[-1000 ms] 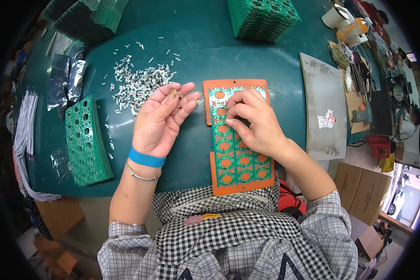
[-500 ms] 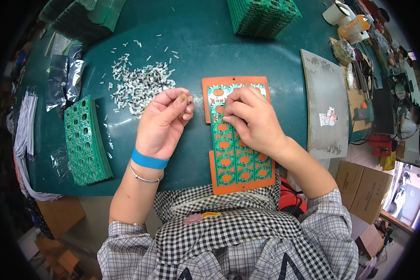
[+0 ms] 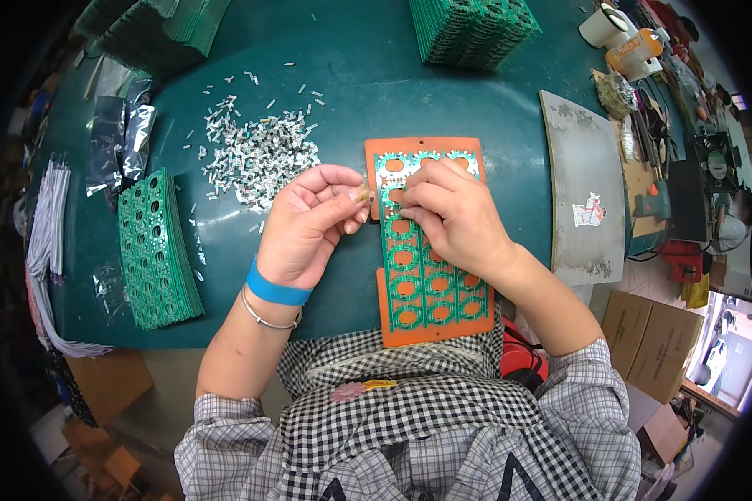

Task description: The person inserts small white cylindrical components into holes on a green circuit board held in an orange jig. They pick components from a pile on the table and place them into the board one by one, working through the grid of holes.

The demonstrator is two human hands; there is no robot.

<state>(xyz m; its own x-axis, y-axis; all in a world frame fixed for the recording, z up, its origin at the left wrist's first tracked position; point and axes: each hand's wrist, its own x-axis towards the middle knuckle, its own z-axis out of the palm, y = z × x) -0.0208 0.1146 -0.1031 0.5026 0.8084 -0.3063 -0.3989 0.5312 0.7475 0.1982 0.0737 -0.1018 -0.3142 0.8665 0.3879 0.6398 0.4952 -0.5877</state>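
A green circuit board panel (image 3: 423, 284) with rows of oval cutouts lies on an orange backing plate (image 3: 436, 336) in front of me. Over the panel's upper half is my right hand (image 3: 459, 215), thumb and fingers closed in a pinch; what sits between the fingertips is hidden. My left hand (image 3: 313, 221), wearing a blue wristband (image 3: 277, 290), is pinched just off the panel's left edge. Something tiny may be at its fingertips, too small to name. Beyond that hand spreads a pile of small white-and-silver parts (image 3: 263, 159), loose on the green tabletop.
A stack of green boards (image 3: 160, 259) stands at the left, beside white cables (image 3: 48, 221) and a dark foil bag (image 3: 119, 142). More board stacks (image 3: 475, 33) stand at the back. A grey plate (image 3: 583, 217) lies right, with tools (image 3: 648, 138) past it.
My left hand has moved right, toward the panel and the right hand, staying pinched. The right hand stays pinched over nearly the same spot on the panel.
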